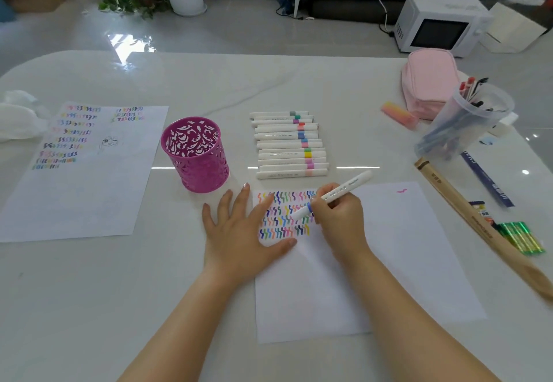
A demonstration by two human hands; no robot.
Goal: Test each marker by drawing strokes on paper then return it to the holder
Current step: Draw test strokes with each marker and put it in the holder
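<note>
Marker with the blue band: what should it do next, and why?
Probably draw one short squiggle beside the coloured rows: the right hand grips the marker with its end over the paper, and the left hand presses it flat.

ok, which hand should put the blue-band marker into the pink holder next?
Right, most likely. The right hand grips the marker over the paper. The left hand is nearer the pink holder but lies flat on the paper's edge, fingers straight; a handover would add a step.
</note>
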